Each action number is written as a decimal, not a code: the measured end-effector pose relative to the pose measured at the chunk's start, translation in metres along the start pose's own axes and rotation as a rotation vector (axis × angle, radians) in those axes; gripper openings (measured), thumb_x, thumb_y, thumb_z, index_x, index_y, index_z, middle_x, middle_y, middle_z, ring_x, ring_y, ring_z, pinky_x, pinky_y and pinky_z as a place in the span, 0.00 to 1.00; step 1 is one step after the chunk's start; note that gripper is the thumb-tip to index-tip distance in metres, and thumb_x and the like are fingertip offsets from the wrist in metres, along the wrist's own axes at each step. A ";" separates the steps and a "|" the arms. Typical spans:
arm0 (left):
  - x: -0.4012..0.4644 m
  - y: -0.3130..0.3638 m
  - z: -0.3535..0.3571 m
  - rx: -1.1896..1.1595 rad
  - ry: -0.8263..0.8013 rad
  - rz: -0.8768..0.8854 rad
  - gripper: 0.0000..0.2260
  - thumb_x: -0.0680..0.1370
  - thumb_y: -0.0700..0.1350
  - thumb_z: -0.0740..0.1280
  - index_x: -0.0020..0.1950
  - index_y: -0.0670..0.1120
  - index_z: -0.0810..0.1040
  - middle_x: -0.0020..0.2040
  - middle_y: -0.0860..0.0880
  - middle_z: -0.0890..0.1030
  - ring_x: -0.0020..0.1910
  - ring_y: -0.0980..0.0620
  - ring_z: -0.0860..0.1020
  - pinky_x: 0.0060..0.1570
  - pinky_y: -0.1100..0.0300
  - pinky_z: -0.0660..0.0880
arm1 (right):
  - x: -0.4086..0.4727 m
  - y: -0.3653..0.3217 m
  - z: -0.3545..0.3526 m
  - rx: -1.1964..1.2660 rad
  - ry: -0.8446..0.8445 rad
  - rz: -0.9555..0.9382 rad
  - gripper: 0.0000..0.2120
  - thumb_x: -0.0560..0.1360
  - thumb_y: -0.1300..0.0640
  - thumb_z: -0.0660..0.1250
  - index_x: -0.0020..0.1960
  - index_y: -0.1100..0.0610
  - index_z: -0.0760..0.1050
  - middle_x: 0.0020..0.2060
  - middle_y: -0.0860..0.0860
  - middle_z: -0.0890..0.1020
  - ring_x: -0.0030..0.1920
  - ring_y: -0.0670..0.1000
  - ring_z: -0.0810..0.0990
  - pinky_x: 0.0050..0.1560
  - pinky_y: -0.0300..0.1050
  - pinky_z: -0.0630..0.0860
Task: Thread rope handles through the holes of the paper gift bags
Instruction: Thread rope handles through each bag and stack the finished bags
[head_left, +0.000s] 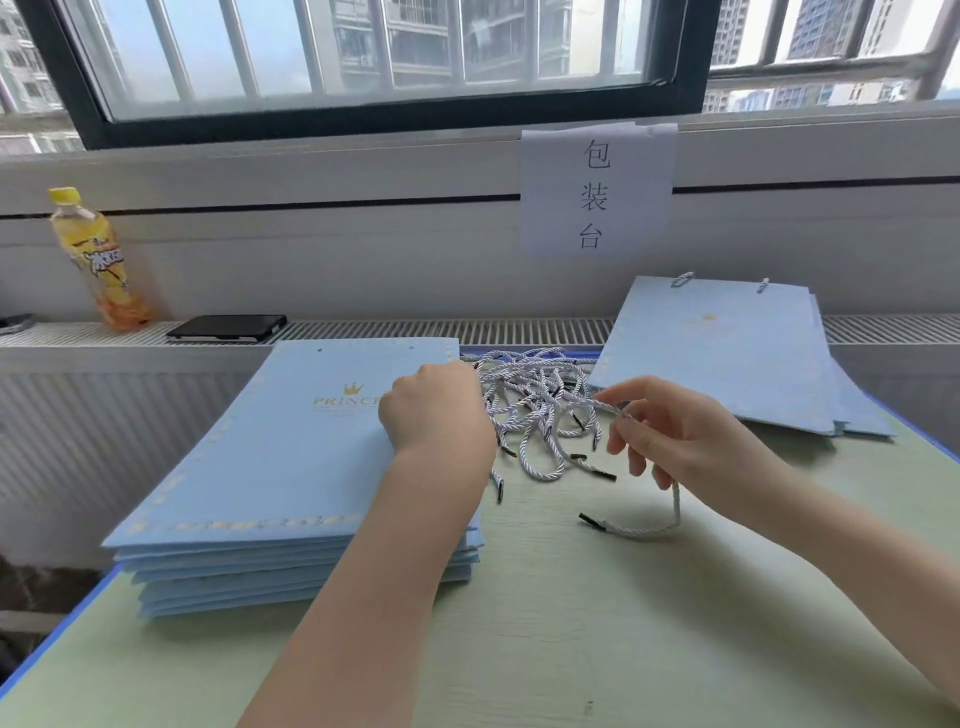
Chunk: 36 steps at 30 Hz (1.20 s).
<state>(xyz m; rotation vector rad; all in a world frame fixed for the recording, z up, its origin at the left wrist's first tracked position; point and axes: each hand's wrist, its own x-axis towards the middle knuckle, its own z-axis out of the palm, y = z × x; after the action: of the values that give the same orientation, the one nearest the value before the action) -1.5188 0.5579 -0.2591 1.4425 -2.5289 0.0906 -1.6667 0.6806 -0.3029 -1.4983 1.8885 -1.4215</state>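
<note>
A stack of flat light-blue paper gift bags (270, 457) lies at the left of the table, punch holes along its far edge. A tangled pile of white rope handles (540, 405) with black tips lies between the stacks. My left hand (434, 408) reaches into the pile's left side with fingers curled among the ropes; whether it grips one is hidden. My right hand (670, 436) pinches one rope handle (649, 525), whose free end trails down onto the table. A second stack of blue bags (727, 358) lies at the back right, rope ends poking from its top holes.
A yellow drink bottle (101, 260) and a black phone (226, 327) sit on the radiator ledge at the back left. A paper sign (597, 192) hangs on the wall below the window. The pale green table (571, 623) has a blue edge.
</note>
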 end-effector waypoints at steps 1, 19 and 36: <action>0.000 0.002 0.001 0.028 0.005 0.024 0.08 0.75 0.35 0.62 0.50 0.47 0.71 0.54 0.45 0.77 0.56 0.44 0.76 0.43 0.59 0.66 | 0.000 0.000 0.000 -0.007 -0.006 0.001 0.11 0.78 0.66 0.60 0.52 0.51 0.75 0.33 0.48 0.80 0.31 0.46 0.75 0.28 0.40 0.70; -0.059 0.074 -0.006 -0.091 0.369 0.545 0.22 0.55 0.40 0.77 0.47 0.48 0.79 0.27 0.52 0.68 0.28 0.51 0.61 0.26 0.65 0.43 | -0.003 -0.013 -0.011 0.699 -0.096 0.354 0.20 0.81 0.49 0.56 0.43 0.64 0.75 0.36 0.58 0.76 0.38 0.53 0.76 0.34 0.42 0.75; -0.010 0.048 0.030 -0.995 0.192 0.160 0.23 0.78 0.40 0.62 0.72 0.44 0.61 0.67 0.45 0.68 0.67 0.49 0.65 0.65 0.55 0.63 | -0.003 0.008 -0.110 0.396 0.073 0.581 0.09 0.79 0.59 0.60 0.48 0.62 0.77 0.38 0.54 0.85 0.34 0.52 0.84 0.31 0.42 0.79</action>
<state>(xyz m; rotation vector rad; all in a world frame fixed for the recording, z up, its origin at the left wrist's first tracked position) -1.5596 0.5863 -0.2876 0.7686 -1.9975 -0.8301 -1.7532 0.7363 -0.2620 -0.6501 1.7428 -1.4516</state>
